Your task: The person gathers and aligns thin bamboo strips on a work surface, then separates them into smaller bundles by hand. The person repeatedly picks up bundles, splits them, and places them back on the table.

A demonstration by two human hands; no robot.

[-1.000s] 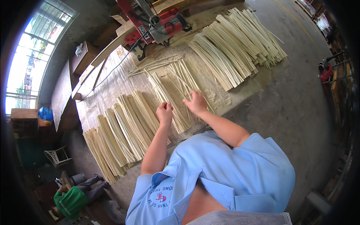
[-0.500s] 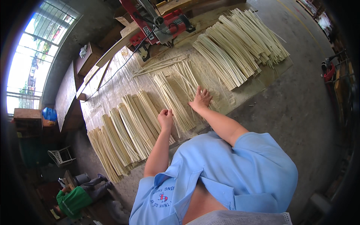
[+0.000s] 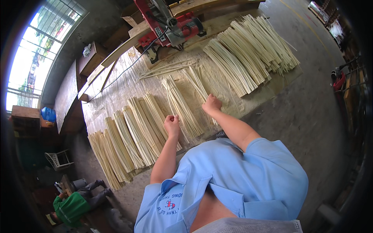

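Now | left hand point(image 3: 171, 125), right hand point(image 3: 211, 104) both fisted since, pressing bamboo strips point(image 3: 182, 106)

Saw: a red power saw point(image 3: 171, 23) stands at the far edge of the worktop point(image 3: 116, 83), its dark cable trailing across the surface.
Far stack: a broad fan of pale strips point(image 3: 252, 50) lies to the right of the saw, well apart from the near bundles.
Loose strips: a few thin strips point(image 3: 167, 69) lie just in front of the saw.
Window: a barred window point(image 3: 37, 54) fills the upper left.
Blue container: a round blue container point(image 3: 48, 114) sits on a shelf below the window.
Crate: a white plastic crate point(image 3: 56, 159) stands on the floor.
Other person: a person in a green top point(image 3: 70, 207) crouches at the lower left.
Floor: grey concrete floor point(image 3: 311, 116) runs along the right.
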